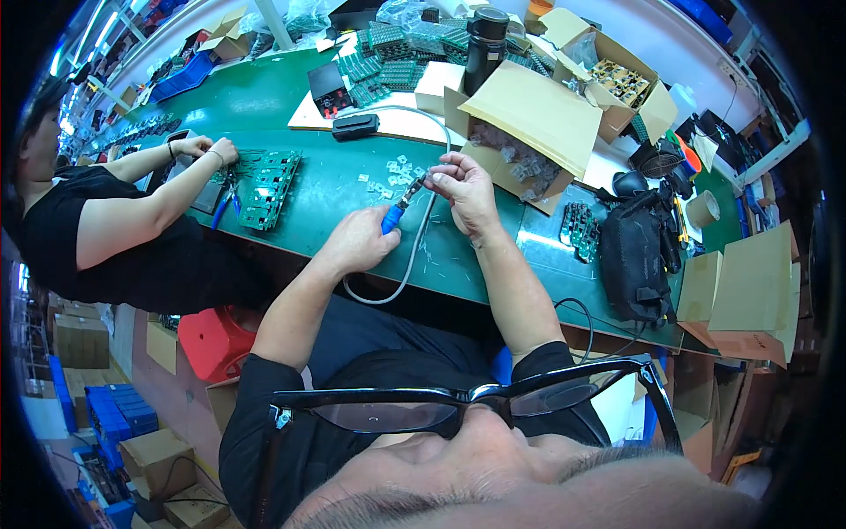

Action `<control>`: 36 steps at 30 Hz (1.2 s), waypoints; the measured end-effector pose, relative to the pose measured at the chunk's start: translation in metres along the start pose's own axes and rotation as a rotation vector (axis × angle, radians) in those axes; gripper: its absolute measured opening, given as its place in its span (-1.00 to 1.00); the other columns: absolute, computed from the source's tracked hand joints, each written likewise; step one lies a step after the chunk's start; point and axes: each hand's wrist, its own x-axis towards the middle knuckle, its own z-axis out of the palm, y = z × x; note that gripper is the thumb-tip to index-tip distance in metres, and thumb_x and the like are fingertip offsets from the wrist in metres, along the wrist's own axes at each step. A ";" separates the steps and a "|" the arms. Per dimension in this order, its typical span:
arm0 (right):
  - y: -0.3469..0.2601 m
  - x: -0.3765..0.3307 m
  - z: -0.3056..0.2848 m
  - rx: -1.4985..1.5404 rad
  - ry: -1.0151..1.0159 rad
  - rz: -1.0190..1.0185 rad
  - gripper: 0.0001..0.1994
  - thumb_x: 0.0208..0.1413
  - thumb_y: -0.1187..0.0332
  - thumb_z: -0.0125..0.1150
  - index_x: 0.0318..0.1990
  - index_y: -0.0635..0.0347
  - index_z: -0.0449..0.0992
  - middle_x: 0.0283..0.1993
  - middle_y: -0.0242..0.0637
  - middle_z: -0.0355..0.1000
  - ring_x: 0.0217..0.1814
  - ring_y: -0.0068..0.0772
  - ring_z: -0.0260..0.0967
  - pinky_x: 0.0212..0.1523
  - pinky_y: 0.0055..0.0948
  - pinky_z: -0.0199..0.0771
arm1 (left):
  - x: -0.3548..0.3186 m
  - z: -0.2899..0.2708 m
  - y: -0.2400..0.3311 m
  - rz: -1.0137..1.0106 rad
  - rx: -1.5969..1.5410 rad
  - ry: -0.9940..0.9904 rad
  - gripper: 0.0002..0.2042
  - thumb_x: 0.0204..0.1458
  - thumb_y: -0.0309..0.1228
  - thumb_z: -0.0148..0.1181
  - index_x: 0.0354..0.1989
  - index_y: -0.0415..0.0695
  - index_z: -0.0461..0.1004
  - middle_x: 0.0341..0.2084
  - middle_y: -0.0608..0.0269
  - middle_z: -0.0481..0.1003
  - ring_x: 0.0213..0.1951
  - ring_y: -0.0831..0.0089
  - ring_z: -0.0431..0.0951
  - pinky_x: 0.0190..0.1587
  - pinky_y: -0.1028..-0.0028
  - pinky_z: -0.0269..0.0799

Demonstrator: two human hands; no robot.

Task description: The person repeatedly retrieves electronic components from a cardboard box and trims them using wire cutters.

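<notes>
Black glasses [467, 401] before brown cartons [529, 119]

You see one view only, from the left fisheye camera on your head. It faces down and forward over your glasses [476, 401] and forearms to the green bench [326, 189], close to your hands. Straight edges bend near the dark rim; the co-worker [97, 220] sits at far left.

An open brown cardboard box [529, 132] lies on the green tabletop [308, 189], with a second open carton [617, 84] behind it. Flat folded cartons [749, 291] stand at the right end. Blue plastic bins [110, 419] and brown boxes [79, 339] sit on the floor at the left.
</notes>
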 end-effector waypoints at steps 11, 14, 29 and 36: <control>0.002 0.002 -0.001 0.003 0.016 0.016 -0.68 0.23 0.64 0.32 0.10 0.30 0.46 -0.08 -0.17 0.61 -0.08 -0.30 0.65 0.07 -0.30 0.75 | -0.003 0.009 -0.002 -0.005 0.042 0.105 -0.73 0.19 -0.27 0.17 -0.29 -0.28 0.51 -0.43 -0.30 0.57 -0.23 -0.33 0.58 -0.11 -0.11 0.45; 0.003 0.002 -0.002 -0.003 0.021 0.025 -0.68 0.22 0.65 0.32 0.10 0.30 0.46 -0.08 -0.17 0.61 -0.08 -0.30 0.65 0.06 -0.30 0.75 | -0.003 0.008 -0.001 -0.025 0.036 0.097 -0.72 0.20 -0.26 0.18 -0.30 -0.30 0.52 -0.44 -0.31 0.56 -0.25 -0.33 0.58 -0.13 -0.10 0.45; 0.002 0.002 0.000 0.014 0.031 0.025 -0.67 0.21 0.65 0.33 0.10 0.33 0.45 -0.10 -0.14 0.60 -0.10 -0.29 0.64 0.03 -0.28 0.77 | -0.002 -0.003 0.006 -0.072 -0.068 0.012 -0.66 0.06 -0.19 0.20 -0.28 -0.29 0.49 -0.46 -0.26 0.55 -0.27 -0.29 0.57 -0.14 -0.07 0.44; 0.002 0.002 0.000 -0.021 0.027 0.027 -0.68 0.19 0.63 0.36 0.07 0.32 0.48 -0.11 -0.18 0.61 -0.12 -0.32 0.64 0.03 -0.31 0.77 | 0.000 0.008 -0.002 -0.035 0.016 0.040 -0.72 0.10 -0.26 0.16 -0.27 -0.29 0.50 -0.40 -0.31 0.58 -0.21 -0.33 0.58 -0.09 -0.11 0.45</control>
